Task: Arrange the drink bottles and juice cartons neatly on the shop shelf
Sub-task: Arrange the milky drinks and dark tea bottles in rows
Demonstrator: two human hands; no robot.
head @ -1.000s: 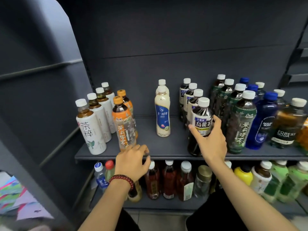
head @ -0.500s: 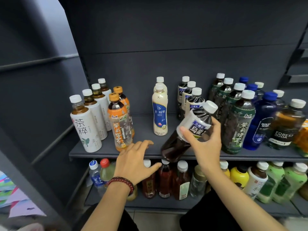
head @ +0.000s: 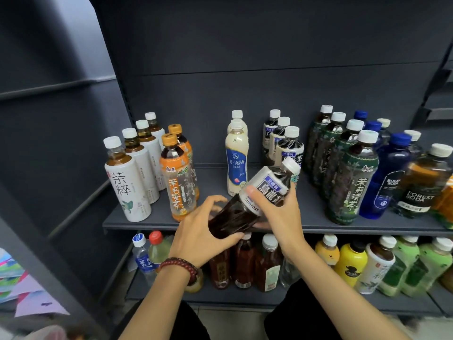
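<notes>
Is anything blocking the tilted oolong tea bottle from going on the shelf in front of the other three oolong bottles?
Nothing visible does. The left hand and right hand hold the oolong tea bottle right before the three oolong bottles; the shelf there shows bare, partly hidden by hands.

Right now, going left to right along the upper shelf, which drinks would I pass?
White-label tea bottles → orange-capped bottles → cream bottles → dark oolong bottles → green-label bottles → blue bottles → Forest Soda bottle. The tilted bottle, held in front by the left hand and right hand, is left out.
</notes>
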